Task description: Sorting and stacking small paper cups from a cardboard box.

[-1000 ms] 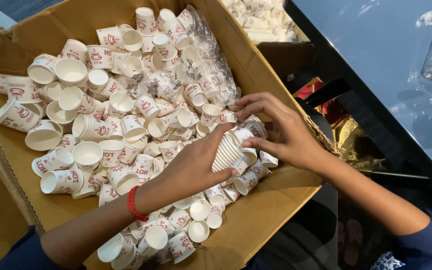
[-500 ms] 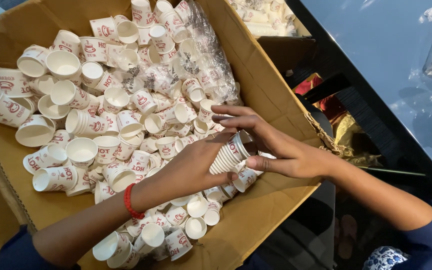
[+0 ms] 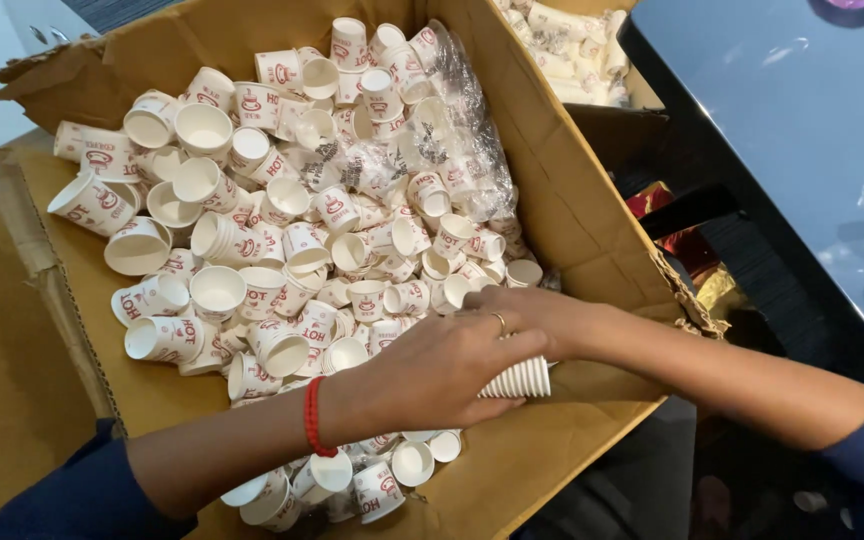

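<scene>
A large open cardboard box (image 3: pixel 592 230) is heaped with small white paper cups (image 3: pixel 282 250) printed in red, lying loose in every direction, some upright, some on their sides. Both hands meet over the box's near right corner.

The left hand (image 3: pixel 442 370), with a red bangle (image 3: pixel 312 415) on its wrist and a ring (image 3: pixel 499 322) on one finger, has its grip wrapped around a nested stack of cups (image 3: pixel 522 378). The fingers curl over the stack, and only its ribbed rim end sticks out to the right, lying roughly on its side just above the bare cardboard floor near the box's right wall.

The right hand (image 3: pixel 532 315) reaches in over the right wall and lies partly beneath the left hand's fingers, touching the same stack. How far its grip is closed cannot be told, since the left hand covers most of it.

Toward the box's far right corner, a crumpled clear plastic bag (image 3: pixel 452 130) sits among the cups. Outside the box, a dark glossy counter (image 3: pixel 782 110) runs along the right, and a second lot of pale cups (image 3: pixel 572 50) shows beyond the box's far wall.
</scene>
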